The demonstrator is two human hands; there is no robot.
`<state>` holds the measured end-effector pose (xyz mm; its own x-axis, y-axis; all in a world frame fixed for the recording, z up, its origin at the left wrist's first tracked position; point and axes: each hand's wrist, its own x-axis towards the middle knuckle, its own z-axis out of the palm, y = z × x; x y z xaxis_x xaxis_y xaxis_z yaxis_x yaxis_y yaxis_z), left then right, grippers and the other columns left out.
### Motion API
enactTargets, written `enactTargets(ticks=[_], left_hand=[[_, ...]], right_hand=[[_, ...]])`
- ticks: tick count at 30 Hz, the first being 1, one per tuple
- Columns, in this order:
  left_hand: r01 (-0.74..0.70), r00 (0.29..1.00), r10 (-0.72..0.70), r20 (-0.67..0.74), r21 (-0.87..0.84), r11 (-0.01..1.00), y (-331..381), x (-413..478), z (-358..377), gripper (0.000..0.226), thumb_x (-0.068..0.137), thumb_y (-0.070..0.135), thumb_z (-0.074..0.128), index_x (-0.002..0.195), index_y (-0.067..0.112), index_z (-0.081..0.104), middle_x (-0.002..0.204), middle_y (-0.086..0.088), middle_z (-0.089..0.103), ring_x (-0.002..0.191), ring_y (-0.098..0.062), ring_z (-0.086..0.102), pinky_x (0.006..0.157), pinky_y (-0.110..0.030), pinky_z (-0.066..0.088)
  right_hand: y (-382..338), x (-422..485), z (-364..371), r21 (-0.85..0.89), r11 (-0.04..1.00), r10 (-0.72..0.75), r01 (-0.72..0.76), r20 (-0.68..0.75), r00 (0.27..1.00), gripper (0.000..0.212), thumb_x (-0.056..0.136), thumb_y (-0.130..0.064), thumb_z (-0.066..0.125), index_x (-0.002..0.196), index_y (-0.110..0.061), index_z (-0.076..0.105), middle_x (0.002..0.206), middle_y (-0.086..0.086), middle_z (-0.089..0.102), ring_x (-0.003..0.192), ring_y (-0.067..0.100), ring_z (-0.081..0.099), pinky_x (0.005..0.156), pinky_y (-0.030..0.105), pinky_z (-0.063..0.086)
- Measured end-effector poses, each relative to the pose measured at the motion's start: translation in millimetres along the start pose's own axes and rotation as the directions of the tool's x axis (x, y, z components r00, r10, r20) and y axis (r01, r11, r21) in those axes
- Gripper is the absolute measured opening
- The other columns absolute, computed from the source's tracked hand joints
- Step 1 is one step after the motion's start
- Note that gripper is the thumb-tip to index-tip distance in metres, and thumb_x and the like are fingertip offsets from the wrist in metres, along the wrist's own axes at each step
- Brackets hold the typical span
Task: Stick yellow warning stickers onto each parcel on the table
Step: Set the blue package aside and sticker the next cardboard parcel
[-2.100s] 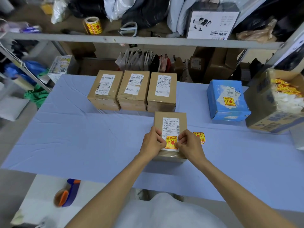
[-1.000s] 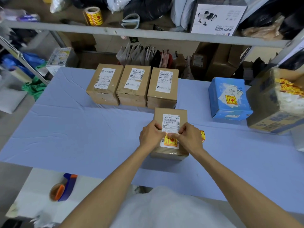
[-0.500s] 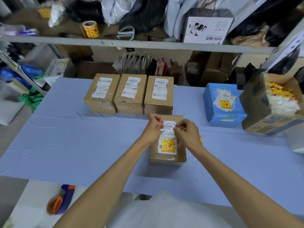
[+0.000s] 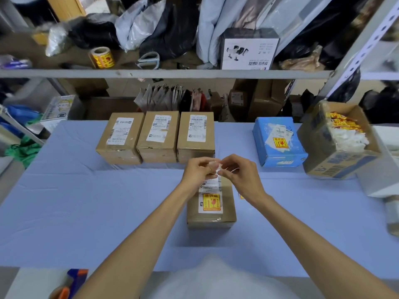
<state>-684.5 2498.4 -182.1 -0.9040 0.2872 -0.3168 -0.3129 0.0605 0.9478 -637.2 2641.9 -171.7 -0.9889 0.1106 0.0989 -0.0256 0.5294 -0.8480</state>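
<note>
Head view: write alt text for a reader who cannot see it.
The left hand and right hand pinch a pale scrap above a brown parcel bearing a yellow warning sticker. Three unstickered parcels line up behind it on the blue table.

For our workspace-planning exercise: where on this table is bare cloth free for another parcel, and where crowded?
Free: the cloth left of the near parcel, before the row of three parcels; also between near parcel and open carton. Crowded: blue parcel close beside the carton; left hand and right hand pinch a white slip over the near parcel.
</note>
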Motion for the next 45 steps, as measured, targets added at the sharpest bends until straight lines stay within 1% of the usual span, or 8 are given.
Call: enactTargets(ticks=[3, 6, 13, 24, 32, 37, 41, 45], left_hand=[[0.003, 0.999, -0.006, -0.032, -0.101, 0.995, 7.4, 0.3, 6.2, 0.027, 0.080, 0.006, 0.073, 0.096, 0.002, 0.052, 0.078, -0.014, 0.066, 0.065, -0.019, 0.069, 0.060, -0.024, 0.058], [-0.069, 0.996, 0.069, -0.050, 0.000, 0.998, 13.6, 2.0, 12.5, 0.025, 0.081, 0.010, 0.074, 0.090, -0.004, 0.056, 0.068, -0.012, 0.069, 0.055, -0.016, 0.066, 0.055, -0.022, 0.056], [-0.243, 0.969, 0.225, 0.104, 0.223, 0.944, 15.3, 9.4, 34.2, 0.005, 0.088, 0.010, 0.066, 0.086, 0.007, 0.069, 0.081, -0.011, 0.073, 0.077, -0.021, 0.072, 0.076, -0.034, 0.059], [-0.323, 0.929, 0.220, 0.297, 0.367, 0.872, 33.7, 29.4, 100.1, 0.012, 0.091, 0.012, 0.061, 0.080, 0.009, 0.063, 0.071, -0.004, 0.067, 0.063, -0.008, 0.063, 0.061, -0.019, 0.052], [-0.223, 0.935, 0.120, 0.334, 0.287, 0.932, 31.4, 44.7, 176.3, 0.014, 0.091, 0.006, 0.061, 0.078, 0.011, 0.064, 0.067, -0.005, 0.066, 0.062, -0.013, 0.064, 0.068, -0.027, 0.055], [-0.278, 0.853, 0.104, 0.511, 0.278, 0.919, 48.6, 64.2, 223.9, 0.007, 0.090, 0.004, 0.062, 0.085, 0.006, 0.066, 0.070, -0.007, 0.067, 0.062, -0.010, 0.066, 0.067, -0.024, 0.057], [-0.465, 0.798, 0.162, 0.580, 0.421, 0.779, 69.3, 93.7, 258.9, 0.006, 0.089, 0.016, 0.064, 0.092, 0.014, 0.070, 0.083, 0.001, 0.070, 0.073, -0.011, 0.069, 0.063, -0.021, 0.054], [-0.635, 0.755, 0.207, 0.623, 0.614, 0.470, 89.6, 125.6, 288.3, 0.019, 0.088, 0.027, 0.064, 0.104, 0.019, 0.068, 0.101, 0.001, 0.070, 0.088, -0.017, 0.065, 0.078, -0.034, 0.054]], right_hand=[[-1.0, 0.2, -5.2, 0.101, 0.995, 0.005, -0.002, -0.020, 1.000, 0.008, 0.081, -0.008, 0.073, 0.086, -0.013, 0.072, 0.075, -0.004, 0.071, 0.069, 0.005, 0.066, 0.065, 0.015, 0.052], [3.2, 0.9, -10.8, 0.101, 0.995, 0.011, -0.005, -0.059, 0.998, 0.009, 0.083, -0.010, 0.072, 0.090, -0.013, 0.075, 0.076, -0.002, 0.072, 0.069, 0.008, 0.067, 0.066, 0.020, 0.056], [12.6, 1.4, -30.1, 0.059, 0.998, 0.037, -0.028, -0.146, 0.989, 0.007, 0.088, -0.009, 0.066, 0.085, -0.007, 0.072, 0.072, 0.002, 0.070, 0.062, 0.010, 0.065, 0.062, 0.024, 0.057], [30.0, -10.5, -87.8, 0.348, 0.932, 0.214, -0.102, -0.298, 0.930, 0.004, 0.079, -0.005, 0.074, 0.079, -0.003, 0.071, 0.068, 0.008, 0.069, 0.062, 0.020, 0.065, 0.060, 0.028, 0.055], [58.5, -28.5, -135.8, 0.068, 0.982, 0.188, -0.177, -0.446, 0.875, 0.009, 0.086, -0.011, 0.067, 0.079, -0.007, 0.065, 0.071, -0.001, 0.065, 0.065, 0.009, 0.061, 0.061, 0.027, 0.052], [77.1, -29.0, -183.3, -0.023, 0.969, 0.206, -0.246, -0.474, 0.856, 0.013, 0.087, -0.018, 0.067, 0.078, -0.010, 0.063, 0.073, 0.000, 0.067, 0.069, 0.013, 0.063, 0.066, 0.039, 0.054], [93.8, -15.5, -225.8, 0.061, 0.953, 0.287, -0.298, -0.502, 0.816, 0.016, 0.084, -0.021, 0.071, 0.078, -0.008, 0.063, 0.072, 0.005, 0.069, 0.069, 0.020, 0.068, 0.066, 0.039, 0.057], [112.4, 9.1, -265.0, -0.028, 0.935, 0.273, -0.354, -0.580, 0.767, 0.013, 0.076, -0.008, 0.074, 0.080, -0.010, 0.062, 0.076, 0.002, 0.067, 0.064, 0.011, 0.063, 0.061, 0.018, 0.050]])
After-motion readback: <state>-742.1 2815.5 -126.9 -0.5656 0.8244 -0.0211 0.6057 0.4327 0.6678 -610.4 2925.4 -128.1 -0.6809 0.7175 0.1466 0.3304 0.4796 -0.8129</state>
